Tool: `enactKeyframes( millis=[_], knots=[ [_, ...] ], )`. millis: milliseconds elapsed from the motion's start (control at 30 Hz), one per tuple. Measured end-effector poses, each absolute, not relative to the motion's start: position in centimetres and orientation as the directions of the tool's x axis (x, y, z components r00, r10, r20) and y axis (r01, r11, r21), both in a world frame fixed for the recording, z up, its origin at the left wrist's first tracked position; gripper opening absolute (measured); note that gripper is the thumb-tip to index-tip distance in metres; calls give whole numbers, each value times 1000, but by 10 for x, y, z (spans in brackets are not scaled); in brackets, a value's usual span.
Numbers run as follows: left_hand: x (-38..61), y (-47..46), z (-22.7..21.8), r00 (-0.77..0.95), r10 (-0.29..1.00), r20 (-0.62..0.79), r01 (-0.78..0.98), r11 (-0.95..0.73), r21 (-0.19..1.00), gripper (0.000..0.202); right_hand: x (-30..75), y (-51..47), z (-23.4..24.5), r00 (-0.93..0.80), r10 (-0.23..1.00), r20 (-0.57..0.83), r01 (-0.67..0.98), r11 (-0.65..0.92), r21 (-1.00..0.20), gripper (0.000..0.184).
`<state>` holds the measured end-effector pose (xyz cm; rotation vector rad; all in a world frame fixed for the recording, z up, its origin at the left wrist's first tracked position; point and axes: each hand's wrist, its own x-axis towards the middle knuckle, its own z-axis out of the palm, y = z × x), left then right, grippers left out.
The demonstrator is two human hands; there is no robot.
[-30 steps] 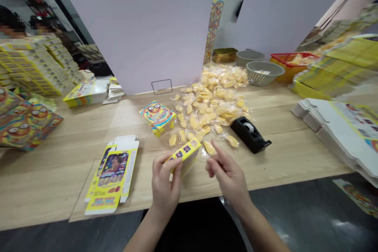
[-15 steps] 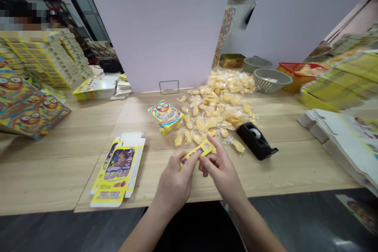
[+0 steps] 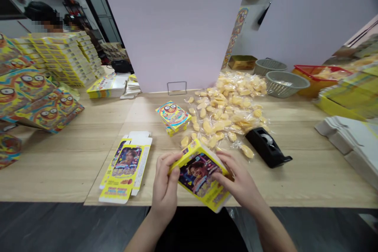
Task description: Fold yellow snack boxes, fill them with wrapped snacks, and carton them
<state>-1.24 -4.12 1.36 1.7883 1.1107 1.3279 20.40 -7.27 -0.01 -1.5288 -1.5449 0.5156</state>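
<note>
Between my two hands is a yellow cardboard box (image 3: 197, 179), tilted, its broad printed face turned up towards me. My left hand (image 3: 165, 179) grips its left end, thumb on the near edge. On the right side my right hand (image 3: 239, 179) holds it, thumb across the printed face and the other fingers mostly hidden behind. Just beyond the box lie many wrapped yellow pieces (image 3: 217, 126) in clear film. Flattened yellow cartons (image 3: 125, 169) rest on the table to the left. A small stack of printed cards (image 3: 173, 115) stands behind my left hand.
A black tape dispenser (image 3: 267, 147) sits to the right of the wrapped pieces. Grey baskets (image 3: 286, 86) and a red-rimmed tray (image 3: 310, 88) stand at the back right. White folded cartons (image 3: 345, 138) lie far right. Stacked boxes (image 3: 59, 59) fill the back left, with a person behind.
The box in my hands has turned from showing its narrow end to showing its broad printed face. My right hand has moved from its end to its side. The view has shifted left.
</note>
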Motion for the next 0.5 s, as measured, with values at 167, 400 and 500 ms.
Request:
enactKeyframes(
  millis=[167, 400, 500],
  knots=[
    [-46, -30, -12, -17, 953, 301, 248, -288, 925, 30, 178, -102, -27, -26, 907, 420, 785, 278, -554, 36],
    [-57, -35, -19, 495, 856, 147, 566, -446, 693, 48, 147, -110, -62, -197, 909, 368, 826, 357, -437, 28],
    [-40, -33, -31, 630, 775, -51, 689, -526, 499, 80, 186, -80, -63, 42, 910, 413, 869, 171, -465, 25]
  ],
)
